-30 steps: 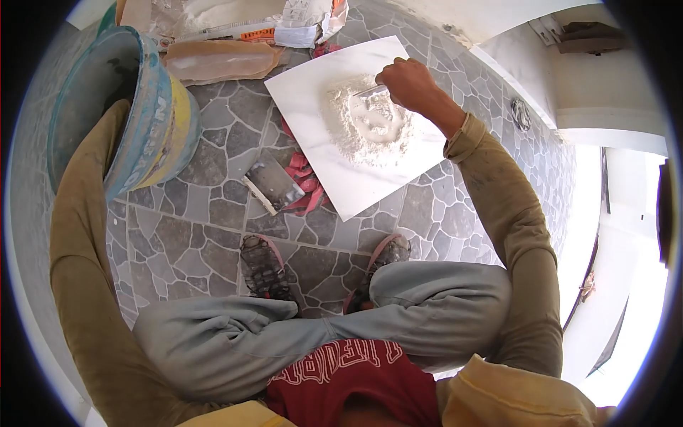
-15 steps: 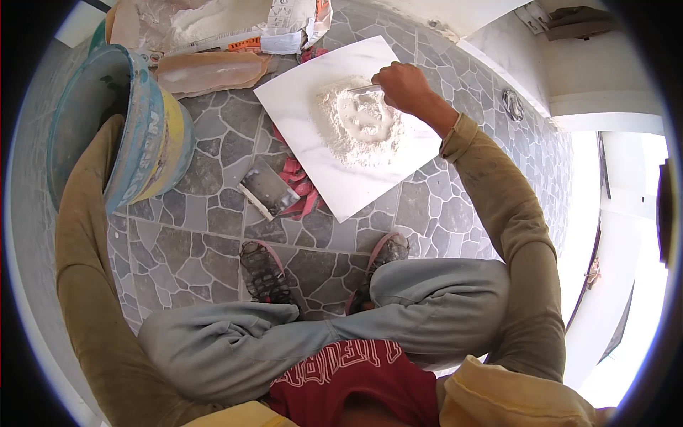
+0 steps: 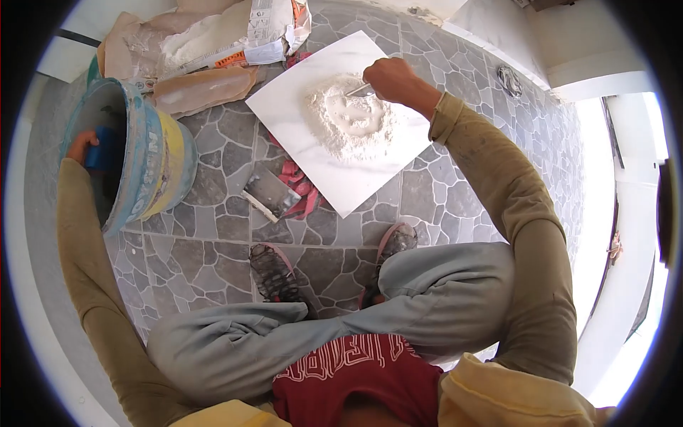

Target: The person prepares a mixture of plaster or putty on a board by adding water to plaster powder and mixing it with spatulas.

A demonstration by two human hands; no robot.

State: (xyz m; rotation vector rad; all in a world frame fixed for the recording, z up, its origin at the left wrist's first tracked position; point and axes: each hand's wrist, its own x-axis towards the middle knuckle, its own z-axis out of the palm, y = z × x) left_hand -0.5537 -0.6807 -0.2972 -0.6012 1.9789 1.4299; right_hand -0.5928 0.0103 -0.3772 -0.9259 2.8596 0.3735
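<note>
My left hand (image 3: 84,144) is at the mouth of a large blue-and-yellow bucket (image 3: 160,167), closed around a small blue container (image 3: 104,148); what the container holds cannot be made out. My right hand (image 3: 390,80) grips a thin metal-bladed tool (image 3: 359,90), perhaps a putty knife, its blade partly hidden by the fist. The tool's tip touches a heap of white powder (image 3: 327,114) with a wet-looking hollow in its middle. Under the powder lies a white marbled tile (image 3: 345,188), set at an angle.
Behind the tile is a torn paper bag (image 3: 206,53) of white powder. A flat, plastered tool (image 3: 272,192) and red cloth strips (image 3: 307,198) lie by the tile's near left edge. A coil of wire (image 3: 509,81) rests on the stone-patterned floor (image 3: 420,203) at right.
My left hand has come up from inside the bucket, and the blue container now shows in it. My right hand with the tool stays at the far side of the powder.
</note>
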